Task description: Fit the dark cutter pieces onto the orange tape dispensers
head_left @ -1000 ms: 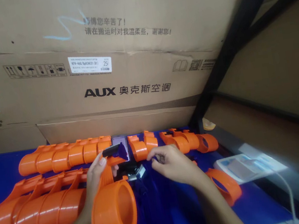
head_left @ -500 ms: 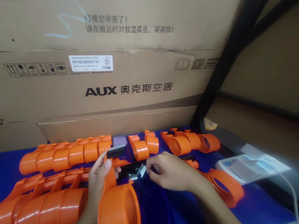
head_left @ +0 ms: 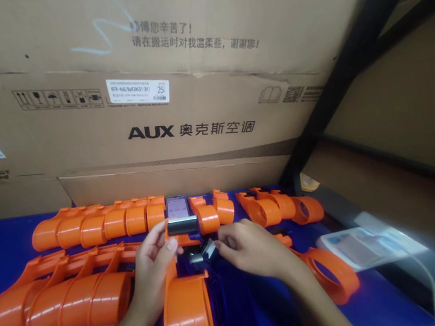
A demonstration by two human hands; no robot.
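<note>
My left hand (head_left: 157, 266) is closed around the frame of an orange tape dispenser (head_left: 187, 316). Its round hub hangs toward me, and a black roller or plate with a silver serrated edge (head_left: 182, 224) shows at the top end. To its right, my right hand (head_left: 251, 248) is curled, thumb against fingers. Its fingertips are beside a small shiny metal piece (head_left: 209, 249), among more metal parts over a dark blue holder (head_left: 234, 303). What the right fingers pinch, if anything, is hidden.
Several orange dispensers stand in rows on the left (head_left: 74, 304) and at the back (head_left: 115, 223). More lie on the right (head_left: 328, 275). A phone (head_left: 177, 207) leans at the back before a large cardboard box (head_left: 191, 101). A white device (head_left: 358, 248) with a cable sits at right.
The left hand has turned the dispenser, so its serrated edge now faces me and its hub sits slightly farther right. The right hand stays curled by the metal parts. The view has shifted slightly.
</note>
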